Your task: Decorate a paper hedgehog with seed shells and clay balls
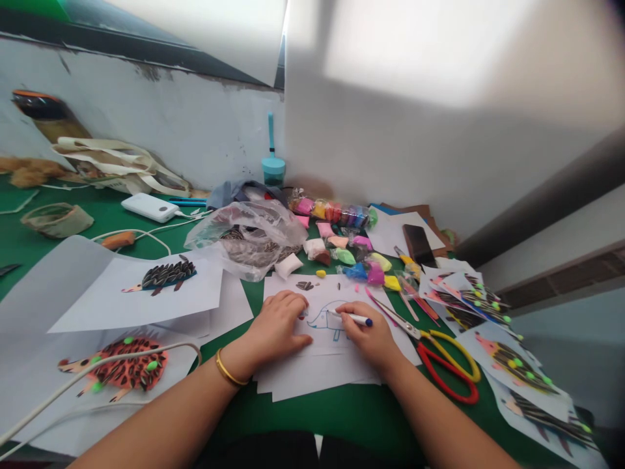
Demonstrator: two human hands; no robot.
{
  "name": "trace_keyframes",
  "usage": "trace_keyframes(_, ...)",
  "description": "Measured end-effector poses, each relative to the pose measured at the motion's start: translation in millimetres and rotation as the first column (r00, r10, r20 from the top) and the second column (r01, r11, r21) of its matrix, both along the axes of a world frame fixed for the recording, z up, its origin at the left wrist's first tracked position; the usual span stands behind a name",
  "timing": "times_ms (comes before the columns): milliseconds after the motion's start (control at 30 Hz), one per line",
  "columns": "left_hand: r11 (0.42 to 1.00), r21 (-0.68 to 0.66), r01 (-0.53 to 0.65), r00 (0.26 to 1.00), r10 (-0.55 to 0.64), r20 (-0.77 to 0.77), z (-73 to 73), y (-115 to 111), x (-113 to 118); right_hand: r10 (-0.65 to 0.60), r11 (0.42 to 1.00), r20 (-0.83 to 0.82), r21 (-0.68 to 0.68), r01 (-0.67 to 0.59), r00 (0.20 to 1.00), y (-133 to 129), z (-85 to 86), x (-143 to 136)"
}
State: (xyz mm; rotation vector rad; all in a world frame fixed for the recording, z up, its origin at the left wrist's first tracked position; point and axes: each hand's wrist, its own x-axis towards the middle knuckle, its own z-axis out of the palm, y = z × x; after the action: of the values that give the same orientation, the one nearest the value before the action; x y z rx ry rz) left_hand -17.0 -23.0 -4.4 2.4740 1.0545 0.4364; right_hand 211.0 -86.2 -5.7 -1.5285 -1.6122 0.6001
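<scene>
My right hand (368, 335) grips a white marker with a dark blue cap end (360, 319), its tip on the white paper (312, 371). On that paper is a blue outline of a hedgehog (325, 318) with a pointed snout, an eye and legs. My left hand (276, 329) rests on the sheet left of the outline, fingers apart, with a gold bracelet at the wrist. A small reddish thing shows by its fingertips, too hidden to name. Several sunflower seeds (305, 285) lie at the sheet's top edge, near a yellow clay lump (321, 273).
Red and yellow scissors (422, 335) lie right of the paper. Coloured clay packets (375, 272) and a plastic bag of seeds (254, 241) are behind. Seed hedgehog pictures lie left (131, 361) and right (525, 371). A white cable (117, 357) crosses the left side. A phone (418, 244) lies back right.
</scene>
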Motion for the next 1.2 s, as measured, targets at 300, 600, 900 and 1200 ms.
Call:
trace_keyframes(300, 1.000, -0.002, -0.005, 1.000, 0.005, 0.000, -1.3, 0.4, -0.3, 0.004, 1.000, 0.021, 0.014, -0.005, 1.000, 1.1, -2.1, 1.0)
trace_keyframes(600, 1.000, -0.014, -0.004, 1.000, 0.004, -0.002, -0.1, 0.3, 0.0, -0.023, 0.999, 0.020, 0.032, 0.022, 1.000, -1.6, 3.0, 1.6)
trace_keyframes(900, 1.000, -0.005, -0.006, 1.000, 0.006, 0.002, -0.4, 0.0, -0.3, -0.007, 1.000, 0.066, 0.028, 0.005, 0.998, -0.7, 2.1, -0.6)
trace_keyframes(1200, 1.000, 0.001, -0.002, 1.000, 0.002, -0.010, 0.3, 0.4, 0.3, -0.011, 1.000, 0.033, 0.025, 0.011, 0.999, -3.7, 5.0, 0.6)
